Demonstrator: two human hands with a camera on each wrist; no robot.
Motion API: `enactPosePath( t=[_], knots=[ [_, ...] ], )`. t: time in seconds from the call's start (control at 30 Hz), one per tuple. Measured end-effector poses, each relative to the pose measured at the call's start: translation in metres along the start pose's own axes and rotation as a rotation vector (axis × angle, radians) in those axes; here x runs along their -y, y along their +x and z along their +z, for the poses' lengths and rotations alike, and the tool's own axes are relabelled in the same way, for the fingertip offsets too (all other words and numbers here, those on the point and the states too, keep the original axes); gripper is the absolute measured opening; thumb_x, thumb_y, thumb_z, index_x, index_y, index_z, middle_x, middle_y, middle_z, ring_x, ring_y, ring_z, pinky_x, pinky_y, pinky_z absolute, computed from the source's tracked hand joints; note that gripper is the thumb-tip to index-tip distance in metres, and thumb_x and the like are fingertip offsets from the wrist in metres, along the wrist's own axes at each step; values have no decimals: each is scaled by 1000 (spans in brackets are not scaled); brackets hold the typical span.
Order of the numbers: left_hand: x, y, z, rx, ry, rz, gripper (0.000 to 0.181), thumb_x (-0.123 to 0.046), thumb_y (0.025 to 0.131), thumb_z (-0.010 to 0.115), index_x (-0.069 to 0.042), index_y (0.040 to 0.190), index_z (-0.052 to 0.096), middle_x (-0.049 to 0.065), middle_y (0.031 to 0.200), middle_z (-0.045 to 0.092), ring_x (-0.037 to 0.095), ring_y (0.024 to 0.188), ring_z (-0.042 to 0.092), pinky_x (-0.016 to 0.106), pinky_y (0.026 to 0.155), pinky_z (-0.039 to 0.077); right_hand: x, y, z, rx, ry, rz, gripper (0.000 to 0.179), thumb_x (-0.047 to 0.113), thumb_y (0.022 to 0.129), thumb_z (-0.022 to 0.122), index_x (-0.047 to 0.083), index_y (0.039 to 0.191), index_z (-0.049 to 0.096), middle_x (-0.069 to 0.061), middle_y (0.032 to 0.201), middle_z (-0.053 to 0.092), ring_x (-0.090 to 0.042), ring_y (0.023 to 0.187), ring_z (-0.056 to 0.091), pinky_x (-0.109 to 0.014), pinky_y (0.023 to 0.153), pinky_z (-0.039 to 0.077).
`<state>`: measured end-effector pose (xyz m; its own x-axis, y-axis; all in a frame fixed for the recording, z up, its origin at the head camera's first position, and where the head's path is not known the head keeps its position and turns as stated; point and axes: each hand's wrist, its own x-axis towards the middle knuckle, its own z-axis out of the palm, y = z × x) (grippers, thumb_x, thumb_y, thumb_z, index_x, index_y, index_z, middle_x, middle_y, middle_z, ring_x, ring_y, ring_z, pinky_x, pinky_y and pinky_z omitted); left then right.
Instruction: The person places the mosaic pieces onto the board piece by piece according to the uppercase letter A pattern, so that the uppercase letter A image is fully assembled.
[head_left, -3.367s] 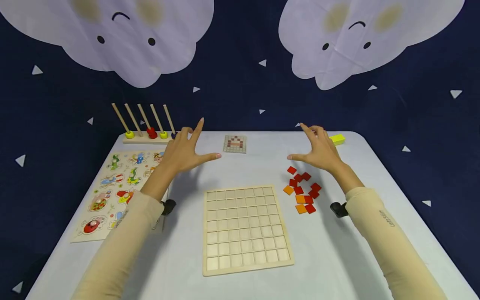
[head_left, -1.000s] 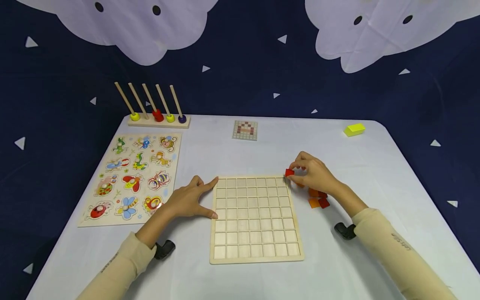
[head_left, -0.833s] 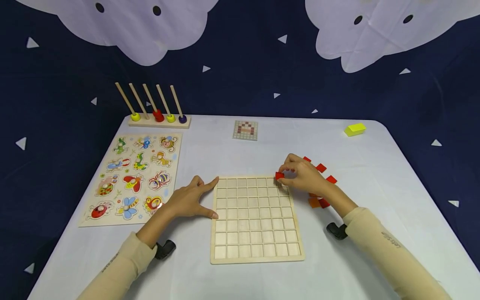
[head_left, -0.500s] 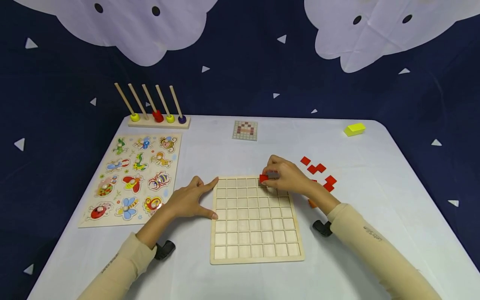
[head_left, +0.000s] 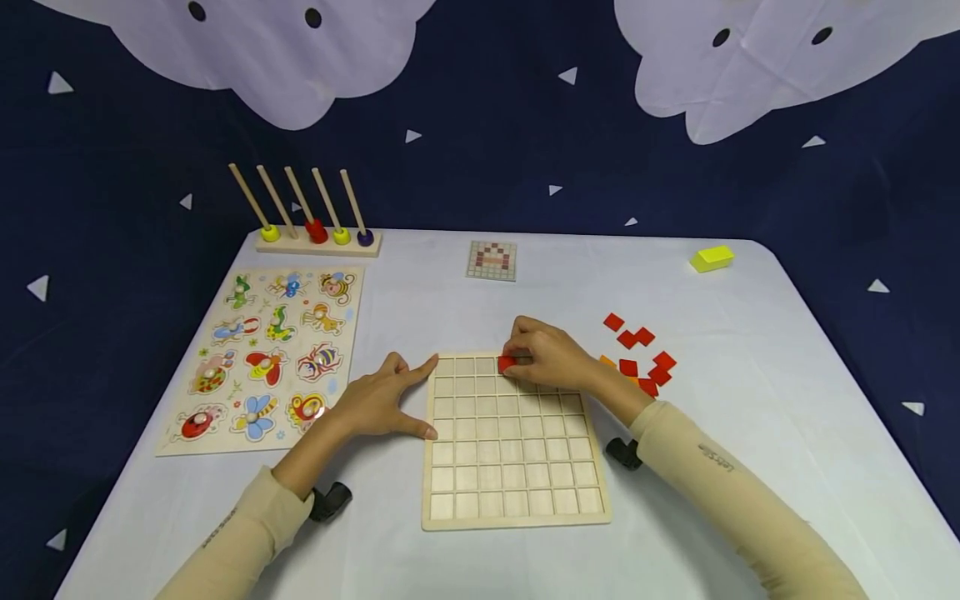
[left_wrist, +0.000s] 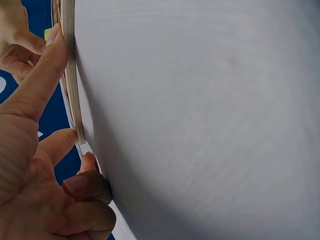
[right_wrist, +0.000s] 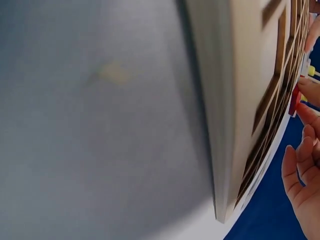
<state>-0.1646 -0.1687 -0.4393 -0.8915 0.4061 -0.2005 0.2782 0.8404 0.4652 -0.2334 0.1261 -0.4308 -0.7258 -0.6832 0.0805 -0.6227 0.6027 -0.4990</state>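
Note:
A square wooden grid board (head_left: 510, 522) lies in front of me, its cells bare wood. My left hand (head_left: 378, 398) rests at its left side, thumb and index finger spread and touching the frame's edge. In the left wrist view, the other fingers of the left hand (left_wrist: 50, 185) are bent below the board's edge (left_wrist: 72, 75). Over the far row, around the middle column, my right hand (head_left: 553, 358) pinches a red square tile (head_left: 506, 364) between thumb and fingertips. The right wrist view shows that red tile (right_wrist: 295, 100) tilted up at the far row.
Loose red tiles (head_left: 628, 367) and some orange ones, partly behind the right forearm, lie right of the board. Beyond it is a small pattern card (head_left: 491, 261). An insect puzzle board (head_left: 258, 358) and a peg stacker (head_left: 318, 243) stand left; a yellow block (head_left: 712, 259) sits far right.
Both hands came down from above the table. The left settled on the board's left edge; the right took a red tile from the scattered ones and carried it leftward along the far row.

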Motion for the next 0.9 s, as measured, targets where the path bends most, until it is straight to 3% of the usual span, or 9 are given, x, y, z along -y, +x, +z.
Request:
enactPosePath(
  t=[0.23,0.5,0.67,0.77,0.9],
  knots=[
    [0,1,1,-1,-6,-1,111,-61,64,85,-21,155,36,7,105,41,18,66,43,30,56,37,-3,4,4,15,46,14,14,20,86,79,9,93,74,4,93,56,-10,87,56,-33,82,50],
    [-1,0,0,-1,-17,-4,110,-60,64,85,-21,155,36,7,106,41,19,66,44,31,56,37,0,7,1,22,85,52,12,18,82,82,12,83,71,2,85,56,-13,78,48,-31,72,43],
    [-1,-5,-1,-2,-19,-28,110,-60,64,85,-20,155,36,7,106,42,19,66,44,31,56,37,1,3,-2,34,58,90,23,28,84,80,11,100,75,-1,92,57,-14,82,52,-31,76,45],
    [-1,-5,-1,-6,-21,-22,110,-60,64,85,-20,154,37,8,106,42,19,67,44,31,56,36,-5,-6,-12,-23,49,116,34,28,85,80,8,111,74,-5,97,59,-19,84,54,-33,75,44],
    [-3,-3,-2,-9,-26,-3,110,-60,64,85,-19,154,37,8,106,42,20,67,44,31,56,36,-24,-27,-36,-140,41,195,32,22,86,79,4,111,74,-10,97,59,-26,83,53,-35,71,40]
  ],
)
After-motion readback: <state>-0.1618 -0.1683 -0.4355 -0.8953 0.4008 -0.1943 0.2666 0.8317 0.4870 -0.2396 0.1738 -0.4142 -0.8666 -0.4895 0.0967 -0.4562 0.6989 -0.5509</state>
